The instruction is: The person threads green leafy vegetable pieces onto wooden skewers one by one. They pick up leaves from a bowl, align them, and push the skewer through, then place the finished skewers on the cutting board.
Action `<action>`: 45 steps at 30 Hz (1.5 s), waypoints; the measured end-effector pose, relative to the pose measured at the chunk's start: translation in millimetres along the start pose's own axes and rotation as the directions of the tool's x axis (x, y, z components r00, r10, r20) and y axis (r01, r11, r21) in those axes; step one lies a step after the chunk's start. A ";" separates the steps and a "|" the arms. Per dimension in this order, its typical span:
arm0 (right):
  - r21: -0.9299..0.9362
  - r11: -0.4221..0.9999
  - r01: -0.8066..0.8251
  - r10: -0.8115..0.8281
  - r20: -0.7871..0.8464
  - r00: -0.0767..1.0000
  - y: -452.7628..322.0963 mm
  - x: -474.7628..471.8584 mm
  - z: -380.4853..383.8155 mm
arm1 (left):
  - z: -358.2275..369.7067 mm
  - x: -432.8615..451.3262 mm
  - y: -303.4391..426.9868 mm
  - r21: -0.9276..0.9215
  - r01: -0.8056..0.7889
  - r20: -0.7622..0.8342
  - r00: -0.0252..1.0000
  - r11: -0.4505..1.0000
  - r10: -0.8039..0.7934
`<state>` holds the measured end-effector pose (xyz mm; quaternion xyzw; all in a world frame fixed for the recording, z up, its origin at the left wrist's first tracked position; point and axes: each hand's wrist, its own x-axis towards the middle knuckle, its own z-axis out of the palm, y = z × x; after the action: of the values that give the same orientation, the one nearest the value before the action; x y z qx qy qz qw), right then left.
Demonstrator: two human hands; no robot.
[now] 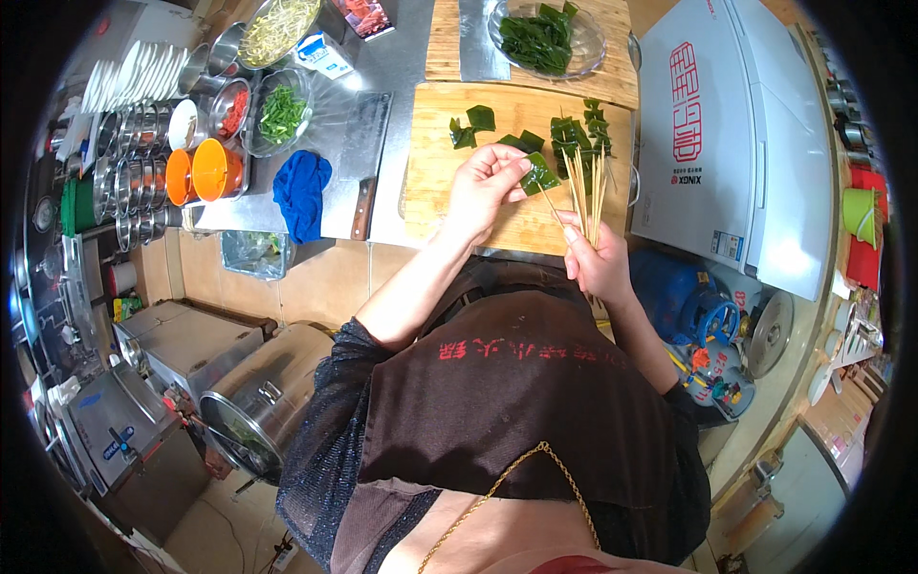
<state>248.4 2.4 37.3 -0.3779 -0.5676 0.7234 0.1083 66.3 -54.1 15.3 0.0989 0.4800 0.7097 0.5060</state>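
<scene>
Between the thumb and fingers of my left hand (489, 188) is a square piece of dark green kelp (539, 175). My right hand (597, 257) grips a bundle of thin bamboo skewers (589, 197); one skewer slants apart from the rest, its tip at the kelp's lower edge. Both hands are over a wooden cutting board (445, 208). Loose kelp pieces (479, 118) lie at the board's upper left and near my left fingers. Folded kelp on skewers (570, 136) rests at the board's upper right, partly behind the bundle. More cut kelp (538, 39) fills a clear bowl (592, 46) beyond.
A cleaver (364, 143) lies left of the board, beside a blue cloth (301, 194). Farther left are bowls of chopped green vegetable (283, 111), red pieces (233, 111) and bean sprouts (280, 29), plus orange cups (215, 170). A white freezer (703, 136) stands close on the right.
</scene>
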 end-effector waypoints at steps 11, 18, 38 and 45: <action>0.090 0.996 -0.018 0.016 0.022 1.000 6.1 1.7 -3.2 | -1.9 -7.0 12.3 -0.063 0.171 0.155 0.975 0.983 -0.160; 0.094 0.994 -0.051 0.054 -0.031 0.998 -3.3 10.6 8.7 | -5.5 -7.2 0.7 -0.160 0.157 0.120 0.983 0.974 -0.139; -0.058 0.984 -0.166 0.148 -0.240 0.959 24.9 0.7 -23.1 | -45.3 62.7 -46.5 0.963 -0.268 0.254 0.941 0.035 0.222; -0.168 0.980 -0.108 0.061 -0.263 0.963 42.7 0.9 -19.6 | -31.1 76.6 -44.6 0.997 -0.001 -0.003 0.999 -0.083 -0.051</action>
<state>272.5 3.2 -3.1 -0.5003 -0.5952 0.6182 0.1150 38.7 -8.7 -62.2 0.4429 0.8399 0.1159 0.2914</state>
